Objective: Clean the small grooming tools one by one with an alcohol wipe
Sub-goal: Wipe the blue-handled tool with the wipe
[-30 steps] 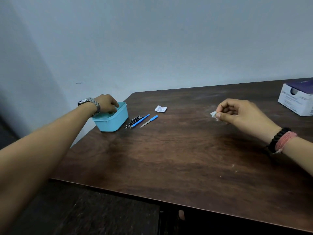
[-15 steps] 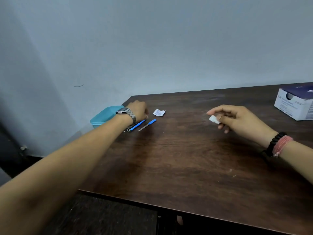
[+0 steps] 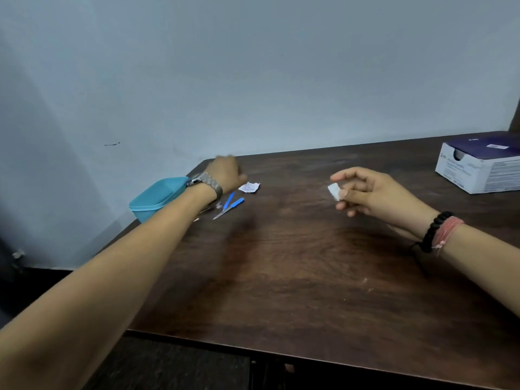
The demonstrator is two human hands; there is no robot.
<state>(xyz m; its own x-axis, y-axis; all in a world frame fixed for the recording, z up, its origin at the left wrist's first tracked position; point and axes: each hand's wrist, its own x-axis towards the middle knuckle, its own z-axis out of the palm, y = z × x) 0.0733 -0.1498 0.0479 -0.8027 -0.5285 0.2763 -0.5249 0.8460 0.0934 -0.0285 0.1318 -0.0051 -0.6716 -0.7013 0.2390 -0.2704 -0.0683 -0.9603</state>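
Two blue-handled grooming tools [image 3: 232,203] lie on the dark wooden table [image 3: 295,263], beside some metal tools [image 3: 214,206] partly hidden by my left wrist. My left hand [image 3: 226,174], blurred, hovers just beyond them near the table's far left corner; its fingers are hidden behind the back of the hand. A small folded white alcohol wipe [image 3: 334,191] is pinched between the thumb and fingers of my right hand [image 3: 368,192], which is raised over the middle of the table.
A teal plastic box [image 3: 156,199] stands at the table's left edge, behind my left forearm. A torn white wipe wrapper [image 3: 249,187] lies beyond the tools. A white and purple carton [image 3: 484,167] sits at the far right. The wall runs close behind.
My left hand left the teal box and moved right, over the tools toward the wrapper. My right hand kept the wipe and opened its lower fingers slightly.
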